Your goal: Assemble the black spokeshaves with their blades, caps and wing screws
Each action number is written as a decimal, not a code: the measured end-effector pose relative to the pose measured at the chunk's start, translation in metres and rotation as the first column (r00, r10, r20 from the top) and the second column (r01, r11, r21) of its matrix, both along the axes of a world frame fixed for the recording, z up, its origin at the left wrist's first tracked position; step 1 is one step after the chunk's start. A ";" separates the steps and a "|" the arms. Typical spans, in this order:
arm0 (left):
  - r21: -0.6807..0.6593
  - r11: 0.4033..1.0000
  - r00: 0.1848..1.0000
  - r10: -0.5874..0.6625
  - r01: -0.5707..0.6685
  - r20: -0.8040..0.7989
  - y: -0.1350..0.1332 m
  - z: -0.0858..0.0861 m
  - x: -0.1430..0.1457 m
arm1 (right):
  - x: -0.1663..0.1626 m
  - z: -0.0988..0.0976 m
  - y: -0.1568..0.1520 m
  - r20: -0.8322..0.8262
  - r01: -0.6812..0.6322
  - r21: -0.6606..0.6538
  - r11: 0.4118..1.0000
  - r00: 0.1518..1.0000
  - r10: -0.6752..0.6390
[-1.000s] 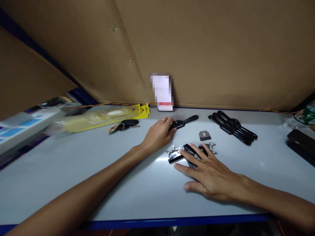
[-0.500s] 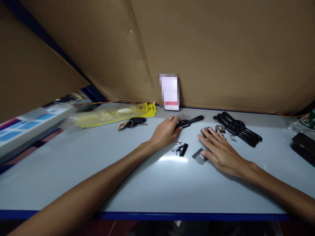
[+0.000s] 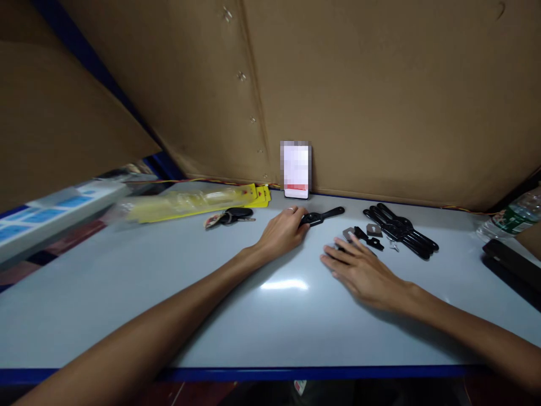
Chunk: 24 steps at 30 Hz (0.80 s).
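Observation:
My left hand [image 3: 284, 230] is closed round one end of a black spokeshave body [image 3: 315, 217], whose other handle points right along the table. My right hand [image 3: 359, 270] lies palm down to its right, fingers stretched out and slightly apart, over small parts it mostly hides. Just beyond its fingers are black cap pieces [image 3: 375, 243], a grey metal blade [image 3: 373, 230] and a second blade [image 3: 349, 233]. A silver wing screw [image 3: 393, 246] lies beside them. Several more black spokeshave bodies [image 3: 401, 230] are stacked at the right.
A phone [image 3: 296, 169] leans upright against the cardboard wall [image 3: 380, 101]. Yellow-backed plastic packages [image 3: 198, 202] and keys [image 3: 230, 216] lie at the left. At the far right are a plastic bottle [image 3: 518, 217] and a long black object [image 3: 513, 265]. The table's blue edge [image 3: 270, 373] runs along the front.
My right hand has slid left, uncovering the black cap pieces and a blade. The loose cap, wing screws and blade in front of it are now out of sight. My left hand keeps its hold.

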<state>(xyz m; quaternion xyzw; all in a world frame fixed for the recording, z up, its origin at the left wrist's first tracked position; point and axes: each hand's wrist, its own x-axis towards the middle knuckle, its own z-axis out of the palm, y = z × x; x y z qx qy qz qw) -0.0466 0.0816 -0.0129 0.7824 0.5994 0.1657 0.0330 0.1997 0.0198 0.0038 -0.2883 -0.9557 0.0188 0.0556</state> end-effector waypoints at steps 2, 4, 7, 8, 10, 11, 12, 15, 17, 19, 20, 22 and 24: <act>0.008 1.000 1.000 0.006 -0.006 -0.009 0.000 0.000 0.002 | 0.023 -0.002 0.008 0.007 0.113 0.009 0.994 0.994 -0.113; 0.014 1.000 1.000 0.012 -0.012 -0.025 -0.001 0.000 0.004 | 0.040 -0.005 0.019 -0.012 0.200 -0.039 0.979 0.980 -0.200; 0.010 1.000 0.998 0.015 -0.014 -0.063 -0.001 0.001 0.006 | 0.048 -0.013 0.035 -0.092 0.262 -0.108 0.959 0.958 -0.272; 0.004 1.000 0.997 0.014 -0.014 -0.078 -0.001 0.002 0.007 | 0.047 -0.016 0.040 -0.118 0.267 -0.117 0.957 0.953 -0.281; -0.012 1.000 0.994 0.015 -0.016 -0.110 -0.001 0.003 0.007 | 0.040 -0.022 0.051 -0.163 0.264 -0.120 0.957 0.946 -0.281; -0.019 1.000 0.992 0.015 -0.018 -0.127 -0.001 0.004 0.007 | 0.036 -0.024 0.057 -0.185 0.261 -0.119 0.958 0.942 -0.280; -0.023 1.000 0.990 0.016 -0.020 -0.143 -0.001 0.005 0.007 | 0.033 -0.024 0.061 -0.212 0.261 -0.117 0.958 0.936 -0.281; -0.027 0.999 0.984 0.016 -0.021 -0.180 -0.002 0.007 0.005 | 0.033 -0.017 0.074 -0.320 0.305 -0.095 0.948 0.892 -0.319; -0.028 0.999 0.982 0.015 -0.020 -0.190 -0.003 0.007 0.003 | 0.045 -0.005 0.078 -0.396 0.381 -0.071 0.922 0.838 -0.377; -0.027 0.999 0.982 0.024 -0.030 -0.187 -0.002 0.007 0.001 | 0.064 0.009 0.077 -0.444 0.472 -0.050 0.880 0.779 -0.443; -0.025 0.999 0.983 0.036 -0.041 -0.181 -0.002 0.008 0.000 | 0.074 0.015 0.075 -0.449 0.511 -0.043 0.858 0.758 -0.473; -0.019 0.998 0.985 0.061 -0.065 -0.162 -0.003 0.010 0.000 | 0.092 0.024 0.069 -0.423 0.571 -0.036 0.820 0.735 -0.530; -0.019 0.998 0.988 0.061 -0.064 -0.141 -0.008 0.013 0.002 | 0.104 0.028 0.060 -0.355 0.596 -0.029 0.802 0.744 -0.566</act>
